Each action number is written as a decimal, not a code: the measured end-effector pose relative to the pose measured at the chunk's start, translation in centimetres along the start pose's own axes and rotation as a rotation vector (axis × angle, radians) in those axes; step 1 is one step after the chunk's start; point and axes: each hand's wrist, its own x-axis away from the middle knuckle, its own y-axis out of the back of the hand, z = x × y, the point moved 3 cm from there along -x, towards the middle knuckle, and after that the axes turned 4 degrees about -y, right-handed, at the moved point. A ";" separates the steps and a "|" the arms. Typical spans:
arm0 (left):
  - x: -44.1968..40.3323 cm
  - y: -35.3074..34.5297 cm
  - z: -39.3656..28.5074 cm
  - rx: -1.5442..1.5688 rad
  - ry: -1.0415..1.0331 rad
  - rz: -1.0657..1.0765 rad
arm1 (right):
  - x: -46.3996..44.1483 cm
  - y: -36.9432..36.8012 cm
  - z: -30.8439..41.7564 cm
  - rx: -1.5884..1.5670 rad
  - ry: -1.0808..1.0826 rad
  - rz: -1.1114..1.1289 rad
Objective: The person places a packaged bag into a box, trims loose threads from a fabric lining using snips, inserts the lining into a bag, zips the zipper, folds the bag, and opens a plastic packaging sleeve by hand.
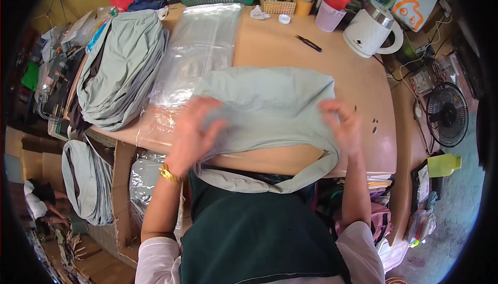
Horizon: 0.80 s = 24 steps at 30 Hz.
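Note:
A pale grey-green cloth piece [264,97] lies on the tan table in front of me, its looped strip hanging over the near edge. Over its left side is my left hand [196,128], blurred, fingers apart and bent, with a gold band on the wrist. My right hand [343,124] is at the cloth's right edge, fingers curled and spread; whether they touch the cloth is hard to tell. A stack of similar folded cloth [122,68] sits at the left, beside clear plastic bags [199,45].
Black snips [308,43] lie on the table [270,40]. At the back right stands a white kettle [367,31] near a pink basket [329,18]. A fan [447,114] is at the far right. More cloth [88,183] hangs at lower left; another person [39,198] is beyond.

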 end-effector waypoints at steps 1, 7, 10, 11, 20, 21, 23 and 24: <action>-1.2 1.1 1.1 -0.112 0.026 -0.140 | -1.2 1.0 1.4 0.061 -0.099 -0.228; -5.4 -3.0 9.0 0.111 0.228 -0.204 | -8.9 2.3 -5.4 -0.036 -0.046 -0.358; -5.7 -2.2 8.7 0.058 0.323 -0.203 | -9.8 1.6 -7.6 -0.127 -0.143 -0.227; -5.6 -2.4 9.2 0.058 0.324 -0.204 | -9.7 1.5 -7.8 -0.124 -0.101 -0.257; -13.7 12.7 2.4 0.163 -0.182 -0.563 | -12.4 12.2 12.5 0.009 0.348 -0.538; -14.1 15.0 0.3 0.159 -0.253 -0.616 | -11.8 13.4 15.6 -0.122 0.438 -0.604; -13.3 18.0 -3.7 0.005 -0.294 -0.714 | -10.5 16.2 19.4 -0.102 0.694 -0.440; -12.5 18.3 -5.0 -0.144 -0.262 -0.756 | -9.8 16.1 19.6 -0.098 0.700 -0.443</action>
